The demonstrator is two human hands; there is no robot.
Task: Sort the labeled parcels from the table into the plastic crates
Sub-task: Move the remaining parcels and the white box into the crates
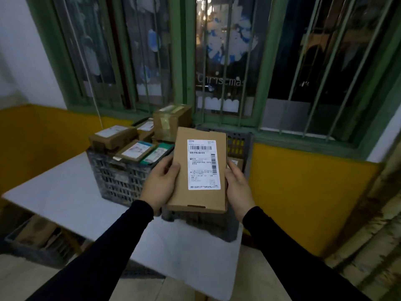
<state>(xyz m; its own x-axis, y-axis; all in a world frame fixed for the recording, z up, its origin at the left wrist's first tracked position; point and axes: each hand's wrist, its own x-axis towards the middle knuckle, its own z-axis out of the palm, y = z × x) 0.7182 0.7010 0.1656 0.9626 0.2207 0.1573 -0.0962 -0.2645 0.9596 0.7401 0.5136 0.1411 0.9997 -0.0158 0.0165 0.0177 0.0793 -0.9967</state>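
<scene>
Above crates [121, 177]: left grip [159, 184], right grip [237, 187] clasp flat parcel [198, 172].

Dim indoor light; my white shipping label [203, 164] stays crisp, while everything around it blurs and bends outward.

Two arms of one person reach into view from the bottom edge. Both wear long, plain black sleeves of a close-fitting, smooth fabric, ending at the wrists. The left hand [159, 185] and right hand [238, 189] are bare, with no gloves, rings or watch showing.
</scene>
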